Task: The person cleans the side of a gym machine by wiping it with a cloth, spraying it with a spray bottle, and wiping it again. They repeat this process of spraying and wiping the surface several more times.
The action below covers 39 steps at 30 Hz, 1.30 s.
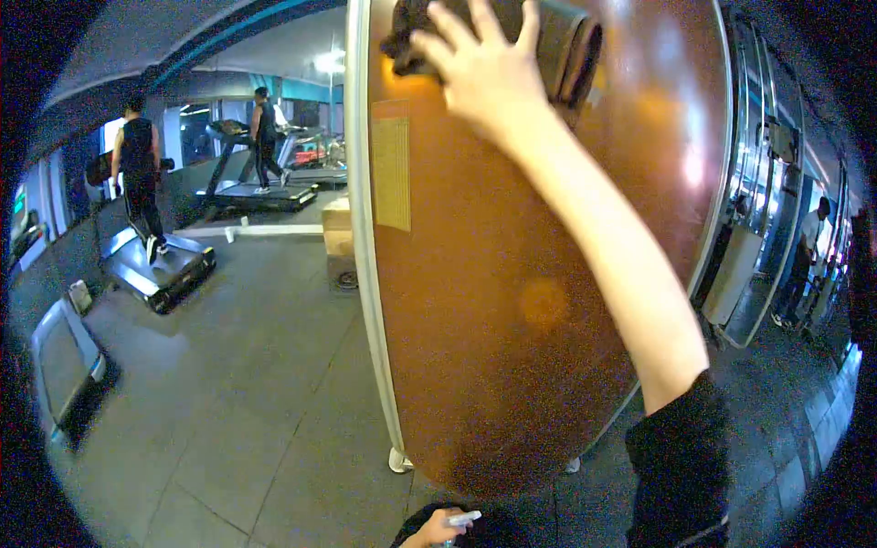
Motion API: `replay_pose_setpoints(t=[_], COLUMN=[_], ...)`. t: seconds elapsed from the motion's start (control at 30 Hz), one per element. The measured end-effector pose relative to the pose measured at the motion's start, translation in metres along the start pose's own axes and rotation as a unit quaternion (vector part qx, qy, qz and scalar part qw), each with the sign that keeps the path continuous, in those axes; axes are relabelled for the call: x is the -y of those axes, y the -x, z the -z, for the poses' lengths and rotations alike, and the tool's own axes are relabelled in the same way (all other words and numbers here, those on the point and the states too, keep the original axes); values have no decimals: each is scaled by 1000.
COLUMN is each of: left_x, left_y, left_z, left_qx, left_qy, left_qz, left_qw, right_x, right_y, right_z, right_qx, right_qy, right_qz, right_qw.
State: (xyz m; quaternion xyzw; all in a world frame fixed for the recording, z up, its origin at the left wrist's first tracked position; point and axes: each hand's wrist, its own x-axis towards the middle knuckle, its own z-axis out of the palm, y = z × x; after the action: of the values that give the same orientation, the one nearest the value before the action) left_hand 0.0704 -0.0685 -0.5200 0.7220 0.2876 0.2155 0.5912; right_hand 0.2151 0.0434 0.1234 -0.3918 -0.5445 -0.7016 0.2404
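Note:
A tall brown glossy panel with a pale metal frame fills the middle of the view. Near its top, my right hand lies with fingers spread over a dark cloth against the surface. Low in the view, at the bottom centre, my left hand is wrapped round a bottle with a white spray nozzle; most of the bottle is hidden. A yellowish paper sheet is attached at the panel's upper left.
Two people are on treadmills at the left. A cardboard box stands behind the panel's left edge. Gym equipment and another person are at the right. The panel's small foot rests on the dark floor.

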Motion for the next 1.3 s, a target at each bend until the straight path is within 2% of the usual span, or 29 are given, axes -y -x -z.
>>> replay_pose_setpoints(t=[0.07,0.17,0.23,0.27,0.37,0.43,0.53,0.6,0.67,0.73,0.83,0.93,1.0,1.07,1.1,1.17,1.3], left_x=[1,-29,-33,-30,-40,-34,-24,-24,-25,-25,-24,-17,-14,-16,-15,-18,-16], left_y=[1,5,11,10,16,15,18,20,24,25,22,18,17,16,16,15,24], left_z=[-1,3,0,2,0,2,1,3,4,6,12,11,9,12,11,13,13], left_qx=[-6,-5,-21,-12,-26,-16,-25,-29,-29,-52,-50,-63,-70,-58,-49,-52,-59], left_qy=[0,38,-8,-49,-15,-50,-65,-56,-48,-4,-25,4,9,-1,60,40,23], left_qz=[3,27,-17,-73,-100,-136,-149,-157,-163,-128,-121,-70,-77,-111,-85,-98,-74], left_qw=[1000,999,1000,996,994,989,986,986,985,990,991,996,994,992,993,993,995], right_x=[31,67,84,93,124,135,112,90,72,57,45,52,72,92,103,119,115], right_y=[35,79,106,122,188,237,270,252,215,171,126,137,165,192,202,217,227], right_z=[-36,-27,-13,-7,15,34,41,37,32,32,25,21,23,26,29,35,42], right_qx=[-23,3,43,63,137,180,204,191,184,135,10,71,111,116,117,112,140], right_qy=[-74,-116,-139,-150,-185,-205,-228,-257,-255,-228,-100,-158,-175,-132,-107,-60,-105], right_qz=[-28,-15,13,26,113,194,306,292,233,146,139,144,150,161,148,134,157], right_qw=[997,993,989,986,966,942,902,901,920,953,985,974,967,971,976,983,972])
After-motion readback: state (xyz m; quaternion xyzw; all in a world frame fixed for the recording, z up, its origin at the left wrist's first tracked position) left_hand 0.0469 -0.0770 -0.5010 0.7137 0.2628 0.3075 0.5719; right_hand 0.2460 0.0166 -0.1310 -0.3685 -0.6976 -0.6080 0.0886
